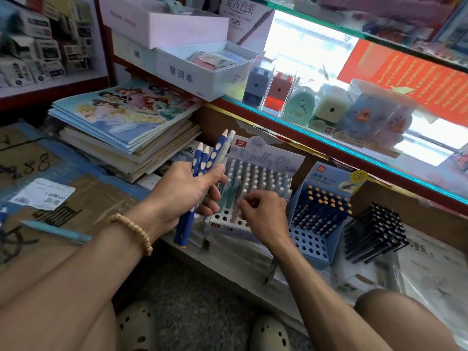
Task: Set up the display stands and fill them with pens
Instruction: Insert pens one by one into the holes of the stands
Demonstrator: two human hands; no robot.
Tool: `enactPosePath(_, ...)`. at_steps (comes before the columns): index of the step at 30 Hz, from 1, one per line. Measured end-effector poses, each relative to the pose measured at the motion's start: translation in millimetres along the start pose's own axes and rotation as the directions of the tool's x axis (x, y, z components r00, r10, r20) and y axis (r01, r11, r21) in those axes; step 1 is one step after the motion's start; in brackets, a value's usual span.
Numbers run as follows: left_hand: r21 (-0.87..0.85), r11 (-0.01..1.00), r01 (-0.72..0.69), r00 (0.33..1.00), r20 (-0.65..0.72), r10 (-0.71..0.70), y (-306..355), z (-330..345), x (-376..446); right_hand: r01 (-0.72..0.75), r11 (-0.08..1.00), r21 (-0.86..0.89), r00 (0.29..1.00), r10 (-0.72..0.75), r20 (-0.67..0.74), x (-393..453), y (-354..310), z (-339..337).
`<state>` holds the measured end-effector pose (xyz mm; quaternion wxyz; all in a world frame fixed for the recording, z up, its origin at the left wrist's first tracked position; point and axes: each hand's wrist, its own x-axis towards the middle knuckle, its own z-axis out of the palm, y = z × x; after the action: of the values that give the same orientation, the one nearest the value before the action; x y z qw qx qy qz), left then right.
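Glass counter (329, 145) runs across top R. Below it, white display stand (260, 183) w/ pale pens, blue stand (319, 224) just beside on its R. L hand (187, 191) grips a bunch of blue pens (202, 163) (white tips up). R hand (263, 214), fingers curled, pinches a pale pen (239, 206) at the white stand's front holes.

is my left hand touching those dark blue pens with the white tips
Touching. The head view shows the left hand with fingers and thumb curled round the dark blue white-tipped pens.
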<state>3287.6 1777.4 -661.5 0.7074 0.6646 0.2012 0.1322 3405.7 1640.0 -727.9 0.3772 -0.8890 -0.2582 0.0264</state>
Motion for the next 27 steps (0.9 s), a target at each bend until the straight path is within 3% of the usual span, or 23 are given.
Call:
enactPosePath(3, 0.004, 1.000, 0.017, 0.999, 0.031, -0.017, -2.0, 1.3, -1.6, -0.026, 0.999, -0.033, 0.999, 0.027, 0.035, -4.7, 1.1, -2.6)
enactPosePath(6, 0.014, 0.999, 0.030, 0.997, 0.067, -0.031, -1.5, 2.7, -2.1, 0.009, 0.998, -0.063, 0.999, -0.011, -0.031, -7.3, -7.5, -15.4)
enactPosePath(9, 0.024, 0.999, 0.048, 0.993, 0.109, -0.051, -0.5, 2.7, -2.0, 0.050, 0.972, 0.228, 0.998, -0.038, -0.057, -4.0, -28.1, -37.3)
enactPosePath(12, 0.021, 0.996, 0.091, 0.974, 0.207, -0.093, 0.1, 7.1, -4.4, -0.050, 0.829, 0.556, 0.997, 0.011, 0.073, -4.0, -44.8, -60.3)
enactPosePath(16, 0.065, 0.988, 0.140, 0.927, 0.342, -0.154, -2.6, 18.7, -7.3, -0.163, 0.711, 0.684, 0.972, -0.001, 0.233, -5.7, -43.8, -69.0)
enactPosePath(21, 0.018, 0.979, 0.203, 0.911, 0.364, -0.196, -7.4, 27.7, -6.3, -0.205, 0.530, 0.823, 0.977, 0.062, 0.204, -4.9, -27.6, -84.3)
enactPosePath(25, 0.055, 0.983, 0.173, 0.923, 0.341, -0.181, -10.1, 32.4, -5.0, -0.218, 0.493, 0.842, 0.976, 0.126, 0.179, -5.9, -15.9, -100.3)
enactPosePath(27, 0.092, 0.988, 0.124, 0.943, 0.297, -0.146, -11.0, 34.1, -3.2, -0.216, 0.538, 0.814, 0.976, 0.149, 0.160, -7.7, -13.6, -101.9)
